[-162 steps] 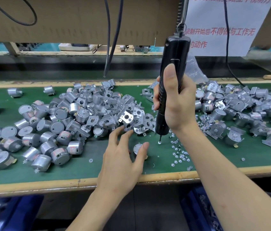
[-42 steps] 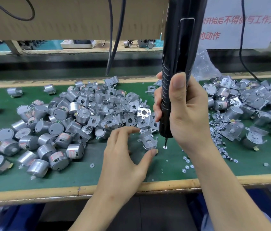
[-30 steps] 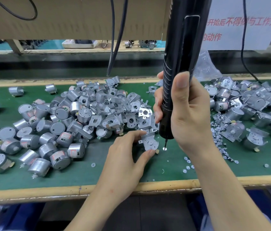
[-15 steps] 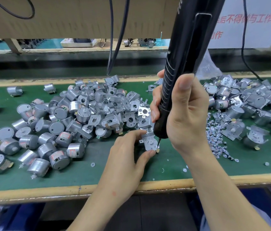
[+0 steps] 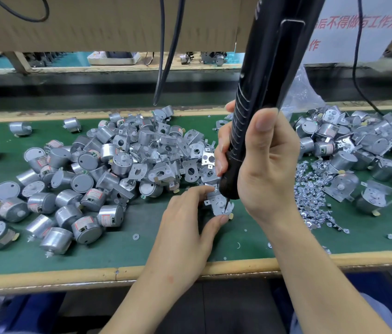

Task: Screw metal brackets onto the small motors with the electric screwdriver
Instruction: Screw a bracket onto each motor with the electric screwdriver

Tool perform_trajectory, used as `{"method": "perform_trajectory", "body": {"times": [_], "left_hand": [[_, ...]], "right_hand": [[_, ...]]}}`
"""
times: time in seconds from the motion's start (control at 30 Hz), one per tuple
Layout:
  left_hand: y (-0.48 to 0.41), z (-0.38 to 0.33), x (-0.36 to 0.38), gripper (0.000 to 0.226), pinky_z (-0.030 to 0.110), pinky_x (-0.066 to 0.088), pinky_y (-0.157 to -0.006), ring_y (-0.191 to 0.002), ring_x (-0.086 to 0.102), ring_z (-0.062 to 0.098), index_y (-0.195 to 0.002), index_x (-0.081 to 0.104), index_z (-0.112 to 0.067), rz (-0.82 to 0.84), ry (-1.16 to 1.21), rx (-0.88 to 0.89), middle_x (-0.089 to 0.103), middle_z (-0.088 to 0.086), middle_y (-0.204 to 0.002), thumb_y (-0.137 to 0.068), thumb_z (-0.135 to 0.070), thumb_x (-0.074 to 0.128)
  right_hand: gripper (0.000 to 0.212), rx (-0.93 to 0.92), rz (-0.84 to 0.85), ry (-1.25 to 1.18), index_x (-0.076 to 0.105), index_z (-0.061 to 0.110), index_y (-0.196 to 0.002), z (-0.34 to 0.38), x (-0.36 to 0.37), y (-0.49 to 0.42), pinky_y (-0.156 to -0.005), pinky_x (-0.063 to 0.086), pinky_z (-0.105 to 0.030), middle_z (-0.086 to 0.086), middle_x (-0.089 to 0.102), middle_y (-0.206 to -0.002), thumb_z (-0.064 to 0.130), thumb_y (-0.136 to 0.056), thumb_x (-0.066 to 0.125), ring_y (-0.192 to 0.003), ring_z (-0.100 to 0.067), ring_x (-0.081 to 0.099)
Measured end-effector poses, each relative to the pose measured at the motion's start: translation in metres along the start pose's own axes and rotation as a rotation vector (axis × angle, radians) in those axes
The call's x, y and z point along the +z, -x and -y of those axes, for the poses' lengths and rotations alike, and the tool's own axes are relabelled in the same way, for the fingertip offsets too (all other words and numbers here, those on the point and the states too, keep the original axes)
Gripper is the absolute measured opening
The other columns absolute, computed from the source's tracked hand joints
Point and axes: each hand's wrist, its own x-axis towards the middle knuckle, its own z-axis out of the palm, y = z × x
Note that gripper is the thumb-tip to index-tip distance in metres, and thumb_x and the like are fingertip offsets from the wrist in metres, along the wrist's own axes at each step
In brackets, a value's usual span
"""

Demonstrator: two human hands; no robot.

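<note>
Bracket (image 5: 218, 205) on desk (image 5: 118, 251), motor under it hidden. Left hand (image 5: 185, 237) behind it, thumb and forefinger pinching its edges. Right hand (image 5: 262, 165) wrapped round electric screwdriver (image 5: 269, 80), nearer from above. Shaft leans top-right, bit tip touching bracket's right side. Drive likely follows that slant.

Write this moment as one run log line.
phase: screwing | left hand: pinches bracket | right hand: grips electric screwdriver | bit: on bracket

Tilted black electric screwdriver (image 5: 262, 104) rests its bit on the flat silver bracket (image 5: 216, 207).
</note>
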Motion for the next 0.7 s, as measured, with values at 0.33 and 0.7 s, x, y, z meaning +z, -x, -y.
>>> {"method": "perform_trajectory", "body": {"times": [0.33, 0.7], "left_hand": [[-0.0002, -0.0013, 0.0011, 0.041, 0.004, 0.030, -0.093, -0.115, 0.048, 0.000, -0.127, 0.054, -0.029, -0.011, -0.016, 0.003, 0.056, -0.022, -0.116, -0.089, -0.036, 0.069], [-0.0029, -0.0042, 0.0055, 0.041, 0.018, 0.037, -0.089, -0.111, 0.041, 0.011, -0.122, 0.050, -0.026, -0.010, -0.063, 0.013, 0.060, -0.013, -0.113, -0.087, -0.028, 0.071]], "right_hand": [[0.074, 0.027, -0.006, -0.024, 0.043, -0.009, -0.094, -0.0044, 0.0003, 0.0021, -0.045, 0.040, -0.024, 0.002, 0.053, -0.064, 0.064, -0.085, 0.052, -0.043, -0.018, 0.047], [0.061, 0.048, 0.031, -0.018, 0.048, 0.011, -0.089, -0.0077, 0.0050, 0.0046, -0.043, 0.037, -0.020, 0.007, 0.052, -0.058, 0.072, -0.085, 0.053, -0.040, -0.011, 0.045]]}}
